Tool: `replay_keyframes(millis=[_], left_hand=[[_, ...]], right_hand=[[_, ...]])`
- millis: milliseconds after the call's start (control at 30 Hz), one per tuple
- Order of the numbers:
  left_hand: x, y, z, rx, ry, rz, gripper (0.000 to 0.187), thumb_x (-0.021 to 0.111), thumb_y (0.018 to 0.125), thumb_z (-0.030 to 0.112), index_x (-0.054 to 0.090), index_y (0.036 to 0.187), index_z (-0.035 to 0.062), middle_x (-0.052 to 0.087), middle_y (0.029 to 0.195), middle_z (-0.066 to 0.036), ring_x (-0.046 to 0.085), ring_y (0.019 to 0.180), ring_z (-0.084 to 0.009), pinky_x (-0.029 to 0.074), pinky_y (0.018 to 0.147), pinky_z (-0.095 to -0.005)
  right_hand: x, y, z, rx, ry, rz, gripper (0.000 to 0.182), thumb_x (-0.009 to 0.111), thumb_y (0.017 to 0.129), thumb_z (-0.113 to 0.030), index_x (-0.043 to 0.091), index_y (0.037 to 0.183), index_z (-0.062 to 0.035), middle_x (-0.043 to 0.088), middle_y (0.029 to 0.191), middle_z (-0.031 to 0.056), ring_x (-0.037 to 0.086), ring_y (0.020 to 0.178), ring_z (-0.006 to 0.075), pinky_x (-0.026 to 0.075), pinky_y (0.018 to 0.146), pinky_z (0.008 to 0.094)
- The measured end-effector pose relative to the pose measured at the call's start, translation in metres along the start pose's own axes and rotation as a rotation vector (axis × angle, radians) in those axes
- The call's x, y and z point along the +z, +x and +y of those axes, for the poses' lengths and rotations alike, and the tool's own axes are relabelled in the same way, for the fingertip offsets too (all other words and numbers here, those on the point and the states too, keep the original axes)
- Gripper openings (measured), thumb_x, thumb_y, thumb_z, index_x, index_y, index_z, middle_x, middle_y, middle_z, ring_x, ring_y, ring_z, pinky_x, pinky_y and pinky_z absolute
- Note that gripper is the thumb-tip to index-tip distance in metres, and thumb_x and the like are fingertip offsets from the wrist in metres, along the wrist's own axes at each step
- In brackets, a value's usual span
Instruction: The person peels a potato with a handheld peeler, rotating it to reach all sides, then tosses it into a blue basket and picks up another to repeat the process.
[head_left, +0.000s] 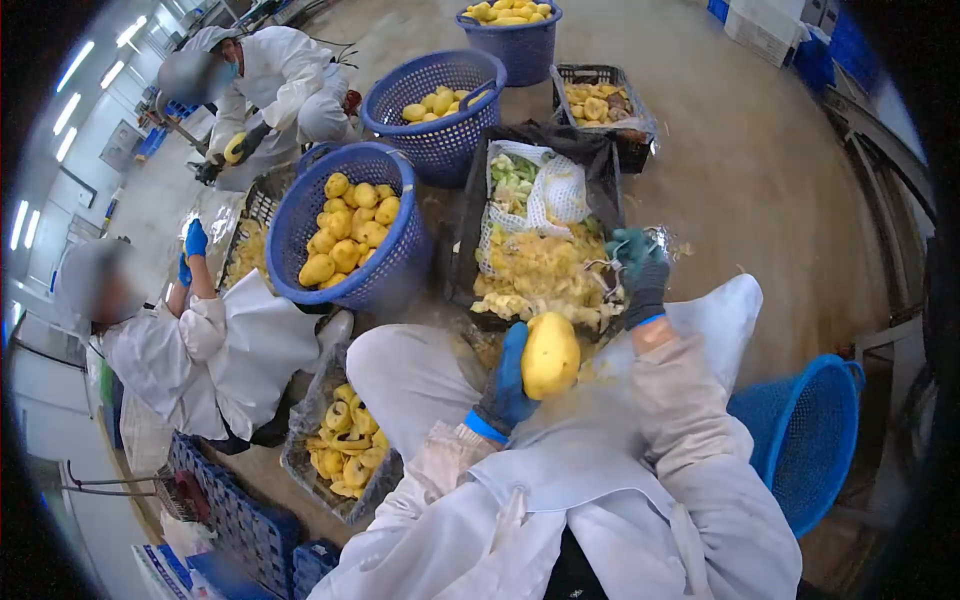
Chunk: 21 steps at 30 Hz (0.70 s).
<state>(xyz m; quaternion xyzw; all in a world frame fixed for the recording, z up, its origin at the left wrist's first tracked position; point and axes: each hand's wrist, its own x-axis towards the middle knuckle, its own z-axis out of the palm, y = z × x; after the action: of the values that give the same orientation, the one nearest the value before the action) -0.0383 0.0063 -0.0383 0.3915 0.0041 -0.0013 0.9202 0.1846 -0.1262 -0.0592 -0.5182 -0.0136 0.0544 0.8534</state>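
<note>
The left hand (508,385), in a blue glove, wraps its fingers around a peeled yellow fruit (550,355), gripping it from the 9 o'clock side; the fruit stands upright just above the person's lap; the right hand (640,275), in a dark glove, sits at 1 o'clock from the fruit, apart from it, closed on a small metal tool (605,275) over a black crate of peelings (540,275); at 10 o'clock stands a blue basket (400,265) of peeled fruit, with two co-workers beyond it.
</note>
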Motion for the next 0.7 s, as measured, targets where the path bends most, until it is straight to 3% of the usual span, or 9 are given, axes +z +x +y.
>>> replay_keyframes(millis=[33, 133, 167, 267, 467, 500, 533, 667, 700], left_hand=[[-0.007, 0.005, 0.0, -0.262, -0.482, 0.091, 0.061, 0.061, 0.088, 0.039, 0.038, 0.133, 0.0051, 0.052, 0.125, -0.016, 0.059, 0.107, -0.03, 0.048, 0.092, -0.0442], [0.002, 0.005, -0.001, -0.264, -0.246, 0.167, 0.063, 0.05, 0.09, 0.053, 0.041, 0.133, 0.0082, 0.053, 0.126, -0.015, 0.057, 0.109, -0.0313, 0.047, 0.095, -0.0459], [-0.001, 0.004, -0.005, -0.299, -0.384, 0.127, 0.061, 0.056, 0.089, 0.045, 0.037, 0.136, 0.0099, 0.051, 0.127, -0.014, 0.055, 0.113, -0.0308, 0.045, 0.097, -0.0459], [0.008, 0.001, -0.001, -0.218, -0.349, 0.007, 0.056, 0.056, 0.092, 0.026, 0.032, 0.139, 0.0085, 0.05, 0.127, -0.01, 0.053, 0.115, -0.025, 0.046, 0.096, -0.0422], [-0.001, -0.003, -0.01, -0.162, -0.053, -0.086, 0.065, 0.061, 0.086, 0.017, 0.028, 0.142, 0.0087, 0.047, 0.129, -0.008, 0.049, 0.119, -0.0212, 0.043, 0.099, -0.0374], [-0.001, -0.003, -0.01, -0.181, -0.038, -0.055, 0.07, 0.064, 0.083, 0.022, 0.028, 0.142, 0.0078, 0.048, 0.129, -0.009, 0.049, 0.119, -0.0225, 0.043, 0.098, -0.0384], [0.001, -0.002, -0.012, -0.202, -0.024, -0.024, 0.075, 0.068, 0.081, 0.028, 0.029, 0.141, 0.0069, 0.048, 0.128, -0.01, 0.049, 0.119, -0.0237, 0.044, 0.097, -0.0395], [0.006, -0.003, -0.011, -0.107, 0.071, -0.018, 0.08, 0.072, 0.078, 0.027, 0.028, 0.142, 0.0065, 0.048, 0.13, -0.011, 0.05, 0.118, -0.0243, 0.044, 0.097, -0.0388], [0.012, -0.008, -0.004, -0.122, 0.185, 0.048, 0.083, 0.072, 0.077, 0.02, 0.025, 0.144, 0.0069, 0.046, 0.133, -0.01, 0.049, 0.119, -0.0228, 0.043, 0.098, -0.0365]], right_hand=[[-0.004, -0.005, -0.004, 0.064, 0.013, 0.079, 0.021, 0.06, 0.09, -0.026, 0.059, 0.093, -0.0053, 0.064, 0.081, 0.0059, 0.062, 0.069, 0.0184, 0.05, 0.064, 0.0329], [0.002, -0.036, -0.021, 0.101, -0.098, -0.032, 0.017, 0.06, 0.088, -0.017, 0.064, 0.092, -0.0017, 0.064, 0.077, 0.0063, 0.062, 0.071, 0.0149, 0.048, 0.065, 0.0265], [-0.003, -0.044, -0.013, 0.187, 0.123, -0.099, 0.02, 0.058, 0.089, -0.017, 0.063, 0.098, 0.0002, 0.065, 0.085, 0.0064, 0.063, 0.079, 0.0142, 0.048, 0.07, 0.0256], [0.019, -0.078, -0.027, -0.211, -0.509, -0.375, 0.026, 0.056, 0.09, -0.021, 0.062, 0.102, 0.0006, 0.065, 0.091, 0.0064, 0.063, 0.083, 0.0136, 0.048, 0.071, 0.0251], [0.044, -0.096, -0.036, 0.358, -0.146, -0.494, 0.021, 0.052, 0.093, -0.018, 0.062, 0.101, -0.0016, 0.065, 0.092, 0.0069, 0.063, 0.079, 0.0143, 0.05, 0.073, 0.027], [0.031, -0.082, -0.022, 0.118, -0.304, -0.521, 0.021, 0.054, 0.093, -0.021, 0.063, 0.099, -0.0022, 0.065, 0.088, 0.0073, 0.063, 0.076, 0.0143, 0.051, 0.071, 0.0277], [0.018, -0.067, -0.009, -0.125, -0.471, -0.499, 0.022, 0.055, 0.092, -0.023, 0.063, 0.097, -0.0028, 0.065, 0.085, 0.0076, 0.063, 0.073, 0.0144, 0.052, 0.069, 0.0285], [-0.012, -0.026, -0.025, 0.08, -0.022, 0.1, 0.015, 0.058, 0.089, -0.016, 0.064, 0.093, -0.0026, 0.064, 0.077, 0.0065, 0.061, 0.065, 0.0163, 0.05, 0.06, 0.0317], [-0.008, -0.033, -0.032, 0.061, -0.049, 0.047, 0.015, 0.058, 0.089, -0.016, 0.064, 0.093, -0.0026, 0.064, 0.077, 0.0065, 0.061, 0.066, 0.016, 0.051, 0.06, 0.0314]])
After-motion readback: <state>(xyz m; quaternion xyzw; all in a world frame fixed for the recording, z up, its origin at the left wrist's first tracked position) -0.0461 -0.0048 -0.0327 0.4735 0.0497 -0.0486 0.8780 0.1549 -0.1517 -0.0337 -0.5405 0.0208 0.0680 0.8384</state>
